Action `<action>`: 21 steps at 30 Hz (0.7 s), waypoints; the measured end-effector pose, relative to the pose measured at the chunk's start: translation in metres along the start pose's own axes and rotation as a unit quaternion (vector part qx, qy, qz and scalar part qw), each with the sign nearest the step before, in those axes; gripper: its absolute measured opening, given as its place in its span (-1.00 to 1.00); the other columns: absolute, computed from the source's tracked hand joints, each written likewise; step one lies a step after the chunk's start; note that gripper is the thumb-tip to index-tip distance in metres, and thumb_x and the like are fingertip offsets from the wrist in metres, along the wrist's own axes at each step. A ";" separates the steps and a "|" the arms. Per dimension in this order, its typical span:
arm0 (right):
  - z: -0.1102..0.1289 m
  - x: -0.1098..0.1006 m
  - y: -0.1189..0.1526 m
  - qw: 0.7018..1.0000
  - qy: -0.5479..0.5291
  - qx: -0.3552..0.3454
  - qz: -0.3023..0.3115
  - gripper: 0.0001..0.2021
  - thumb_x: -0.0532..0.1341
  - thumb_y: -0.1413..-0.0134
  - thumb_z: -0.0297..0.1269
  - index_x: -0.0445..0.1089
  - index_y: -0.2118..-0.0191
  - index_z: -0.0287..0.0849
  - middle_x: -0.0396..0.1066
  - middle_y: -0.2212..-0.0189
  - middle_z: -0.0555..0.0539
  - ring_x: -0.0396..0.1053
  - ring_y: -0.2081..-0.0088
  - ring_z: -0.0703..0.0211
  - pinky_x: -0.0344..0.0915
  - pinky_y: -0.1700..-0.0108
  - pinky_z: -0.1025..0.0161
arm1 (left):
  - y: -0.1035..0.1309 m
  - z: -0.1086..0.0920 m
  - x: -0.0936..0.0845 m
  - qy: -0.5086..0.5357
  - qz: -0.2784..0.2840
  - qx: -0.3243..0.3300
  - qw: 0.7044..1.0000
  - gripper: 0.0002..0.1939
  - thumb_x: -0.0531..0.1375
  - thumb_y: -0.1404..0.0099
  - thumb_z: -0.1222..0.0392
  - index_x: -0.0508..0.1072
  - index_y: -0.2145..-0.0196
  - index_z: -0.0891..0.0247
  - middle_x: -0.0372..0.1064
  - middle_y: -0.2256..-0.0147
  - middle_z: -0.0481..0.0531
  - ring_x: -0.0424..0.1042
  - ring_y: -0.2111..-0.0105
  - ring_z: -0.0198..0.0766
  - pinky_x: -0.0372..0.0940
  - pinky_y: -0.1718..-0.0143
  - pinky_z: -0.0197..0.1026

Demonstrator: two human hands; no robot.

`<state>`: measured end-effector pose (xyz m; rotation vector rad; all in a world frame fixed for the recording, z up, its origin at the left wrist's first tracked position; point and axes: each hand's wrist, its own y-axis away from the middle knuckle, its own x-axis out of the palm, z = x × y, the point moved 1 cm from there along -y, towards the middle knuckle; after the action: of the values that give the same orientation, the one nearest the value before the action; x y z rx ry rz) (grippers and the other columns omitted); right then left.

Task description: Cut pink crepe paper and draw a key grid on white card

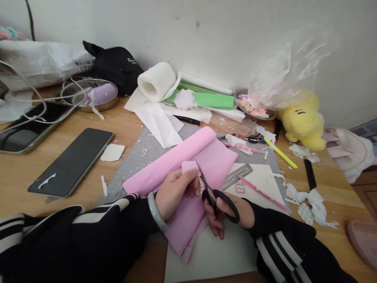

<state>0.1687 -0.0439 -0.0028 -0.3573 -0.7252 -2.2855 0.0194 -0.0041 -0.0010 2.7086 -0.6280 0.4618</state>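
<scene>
Between the thumb and fingers of my left hand point(178, 188) is a small pink paper piece point(189, 166). Black-handled scissors point(209, 188) are in my right hand point(228, 214), with fingers through the loops. Their blades point up and away, at the right edge of the small piece. Under both hands lies a roll of pink crepe paper point(173, 159), partly unrolled toward me. Just right of the scissors, a metal ruler point(238, 175), a small pink grid-patterned piece point(240, 186) and a pink pen point(263, 193) rest on white paper point(212, 255).
A dark phone point(72, 163) lies at the left. Behind the grey cutting mat point(134, 151) are a tissue roll point(157, 81) and green paper point(213, 100). A yellow plush toy point(303, 120), a yellow marker point(280, 152) and crumpled scraps point(316, 202) are at the right.
</scene>
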 end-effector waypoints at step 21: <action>0.001 0.000 0.001 0.999 -0.029 0.014 0.017 -0.42 0.10 0.28 0.31 0.11 0.51 -0.24 0.16 0.72 0.08 0.25 0.66 0.35 0.25 0.68 0.42 | -0.001 0.001 0.000 -0.029 0.022 0.001 0.999 -0.65 0.02 -0.17 0.06 0.26 0.69 0.25 0.23 0.71 -0.07 0.16 0.65 -0.34 0.06 0.55 -0.26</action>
<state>0.1694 -0.0435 -0.0017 -0.4202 -0.7730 -2.2399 0.0199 -0.0041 -0.0024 2.7233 -0.7056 0.3963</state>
